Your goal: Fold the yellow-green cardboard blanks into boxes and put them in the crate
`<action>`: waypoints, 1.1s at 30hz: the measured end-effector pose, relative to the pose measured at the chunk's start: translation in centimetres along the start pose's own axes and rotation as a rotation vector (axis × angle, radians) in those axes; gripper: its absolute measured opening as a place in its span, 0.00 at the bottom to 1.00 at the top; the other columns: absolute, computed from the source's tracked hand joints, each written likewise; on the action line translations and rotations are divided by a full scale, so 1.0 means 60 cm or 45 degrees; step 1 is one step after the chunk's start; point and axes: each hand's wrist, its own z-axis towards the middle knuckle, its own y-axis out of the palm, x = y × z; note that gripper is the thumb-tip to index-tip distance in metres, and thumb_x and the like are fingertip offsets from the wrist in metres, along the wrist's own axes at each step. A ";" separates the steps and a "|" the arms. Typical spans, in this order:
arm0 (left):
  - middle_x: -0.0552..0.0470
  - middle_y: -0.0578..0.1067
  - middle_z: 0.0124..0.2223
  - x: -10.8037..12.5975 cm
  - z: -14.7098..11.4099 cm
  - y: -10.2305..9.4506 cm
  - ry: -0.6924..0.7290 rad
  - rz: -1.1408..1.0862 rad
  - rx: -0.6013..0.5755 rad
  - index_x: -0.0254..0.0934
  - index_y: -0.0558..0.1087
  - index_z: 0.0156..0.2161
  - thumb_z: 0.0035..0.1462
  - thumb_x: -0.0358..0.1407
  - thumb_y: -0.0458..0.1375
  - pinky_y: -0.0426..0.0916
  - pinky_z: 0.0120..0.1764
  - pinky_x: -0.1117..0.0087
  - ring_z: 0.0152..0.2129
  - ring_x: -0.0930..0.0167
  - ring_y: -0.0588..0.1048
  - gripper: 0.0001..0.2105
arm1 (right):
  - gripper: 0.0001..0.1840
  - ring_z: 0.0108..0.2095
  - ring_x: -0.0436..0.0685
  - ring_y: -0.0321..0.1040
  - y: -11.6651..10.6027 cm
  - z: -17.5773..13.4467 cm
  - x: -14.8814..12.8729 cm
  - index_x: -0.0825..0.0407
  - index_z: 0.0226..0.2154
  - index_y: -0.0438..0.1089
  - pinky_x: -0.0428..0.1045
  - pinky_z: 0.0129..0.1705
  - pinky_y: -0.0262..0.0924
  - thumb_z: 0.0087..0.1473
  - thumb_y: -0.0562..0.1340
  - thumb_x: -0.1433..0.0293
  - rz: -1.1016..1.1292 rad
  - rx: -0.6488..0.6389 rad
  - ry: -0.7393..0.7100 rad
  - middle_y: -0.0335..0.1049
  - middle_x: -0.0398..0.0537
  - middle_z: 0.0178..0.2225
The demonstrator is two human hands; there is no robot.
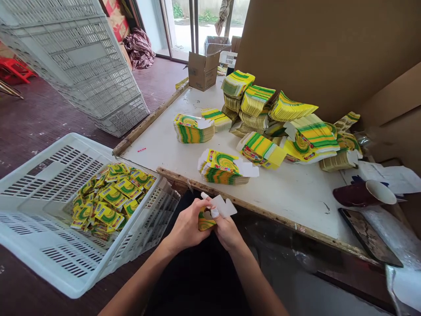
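Just off the table's front edge, my left hand (190, 221) and my right hand (227, 231) grip a small yellow-and-green carton (204, 223) between them. Its white end flaps (224, 206) stick out to the right, unfolded. White coverings wrap some fingertips, and the fingers hide most of the carton. Straight ahead on the table lies a stack of flattened cartons (223, 168) in the same print. Behind it is another stack (193, 128). To my left, a white plastic crate (95, 274) holds a heap of small yellow cartons (113, 197).
Bundles of flat cartons (263, 105) are piled at the table's back right. A brown cup (365, 193) lies on its side near a phone (370, 235). An open cardboard box (204, 71) stands at the far end. Stacked white crates (79, 57) lean at the left. A wooden strip (256, 205) edges the table (296, 193).
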 end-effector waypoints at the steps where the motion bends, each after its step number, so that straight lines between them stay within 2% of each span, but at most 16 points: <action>1: 0.51 0.74 0.42 0.000 0.001 -0.002 -0.013 -0.008 -0.020 0.42 0.62 0.48 0.46 0.31 0.59 0.72 0.36 0.68 0.34 0.67 0.78 0.22 | 0.40 0.63 0.66 0.60 0.000 -0.002 -0.001 0.46 0.61 0.64 0.64 0.63 0.57 0.55 0.56 0.40 -0.052 -0.008 -0.051 0.62 0.54 0.63; 3: 0.52 0.74 0.39 -0.003 0.003 -0.003 -0.051 -0.035 -0.084 0.42 0.60 0.48 0.45 0.30 0.58 0.71 0.33 0.68 0.31 0.67 0.77 0.22 | 0.38 0.65 0.65 0.57 -0.001 -0.007 -0.005 0.46 0.64 0.59 0.63 0.65 0.53 0.59 0.55 0.45 -0.236 -0.051 -0.205 0.60 0.54 0.65; 6: 0.53 0.73 0.37 -0.013 0.004 0.000 -0.074 -0.057 -0.120 0.41 0.59 0.48 0.46 0.30 0.57 0.70 0.32 0.68 0.29 0.68 0.76 0.22 | 0.32 0.68 0.62 0.50 -0.002 -0.017 -0.013 0.43 0.68 0.50 0.61 0.67 0.50 0.64 0.56 0.62 -0.603 -0.138 -0.474 0.50 0.50 0.69; 8: 0.50 0.71 0.41 -0.018 0.004 0.003 -0.056 -0.063 -0.041 0.40 0.58 0.49 0.48 0.29 0.56 0.71 0.32 0.67 0.29 0.69 0.76 0.22 | 0.32 0.68 0.60 0.50 -0.004 -0.019 -0.015 0.40 0.68 0.49 0.59 0.67 0.53 0.64 0.54 0.71 -0.785 -0.159 -0.599 0.45 0.46 0.70; 10: 0.48 0.70 0.44 -0.021 0.003 0.004 -0.044 -0.052 0.059 0.40 0.57 0.50 0.47 0.29 0.57 0.73 0.34 0.66 0.32 0.68 0.76 0.24 | 0.33 0.67 0.59 0.53 -0.008 -0.016 -0.015 0.38 0.67 0.51 0.57 0.65 0.57 0.63 0.52 0.76 -0.869 -0.148 -0.655 0.47 0.44 0.70; 12: 0.47 0.70 0.44 -0.021 0.001 -0.001 -0.066 0.006 0.117 0.40 0.58 0.50 0.45 0.28 0.58 0.74 0.37 0.63 0.36 0.66 0.76 0.25 | 0.33 0.65 0.59 0.57 -0.014 -0.011 -0.014 0.38 0.66 0.53 0.56 0.64 0.59 0.63 0.52 0.77 -0.902 -0.086 -0.685 0.52 0.45 0.68; 15: 0.48 0.72 0.43 -0.019 0.000 -0.015 -0.105 0.119 0.100 0.39 0.63 0.47 0.44 0.28 0.60 0.73 0.43 0.60 0.40 0.62 0.76 0.23 | 0.30 0.64 0.60 0.59 -0.024 -0.005 -0.017 0.41 0.65 0.56 0.56 0.63 0.61 0.63 0.53 0.75 -0.950 -0.054 -0.707 0.54 0.49 0.68; 19: 0.49 0.75 0.41 -0.015 0.001 -0.032 -0.101 0.127 0.014 0.39 0.68 0.47 0.42 0.28 0.60 0.74 0.40 0.64 0.37 0.64 0.77 0.22 | 0.22 0.63 0.65 0.61 -0.031 -0.006 -0.031 0.49 0.57 0.69 0.57 0.59 0.65 0.61 0.57 0.74 -1.092 -0.185 -0.609 0.50 0.57 0.69; 24: 0.49 0.78 0.40 -0.013 0.008 -0.039 -0.108 0.114 -0.093 0.38 0.71 0.47 0.43 0.32 0.62 0.74 0.38 0.66 0.35 0.65 0.78 0.22 | 0.16 0.62 0.64 0.63 -0.048 -0.008 -0.058 0.49 0.46 0.76 0.58 0.59 0.63 0.57 0.61 0.76 -1.175 -0.280 -0.516 0.60 0.59 0.64; 28: 0.48 0.78 0.41 -0.006 0.017 -0.037 -0.087 0.169 -0.118 0.37 0.71 0.48 0.42 0.31 0.61 0.74 0.40 0.65 0.36 0.64 0.79 0.23 | 0.14 0.60 0.65 0.65 -0.045 -0.002 -0.063 0.49 0.42 0.77 0.59 0.59 0.63 0.52 0.65 0.76 -1.134 -0.198 -0.495 0.64 0.59 0.61; 30: 0.48 0.77 0.41 -0.004 0.020 -0.038 -0.088 0.195 -0.085 0.38 0.70 0.48 0.42 0.30 0.60 0.74 0.40 0.65 0.36 0.64 0.78 0.23 | 0.17 0.60 0.64 0.65 -0.032 0.002 -0.060 0.49 0.45 0.76 0.59 0.59 0.63 0.51 0.65 0.75 -1.092 -0.123 -0.524 0.63 0.58 0.61; 33: 0.49 0.77 0.42 -0.014 0.015 -0.058 -0.127 0.211 0.003 0.40 0.70 0.49 0.45 0.34 0.61 0.74 0.41 0.65 0.37 0.64 0.78 0.22 | 0.30 0.62 0.62 0.62 -0.017 0.009 -0.065 0.48 0.58 0.65 0.58 0.61 0.61 0.53 0.64 0.73 -1.042 -0.034 -0.651 0.61 0.58 0.63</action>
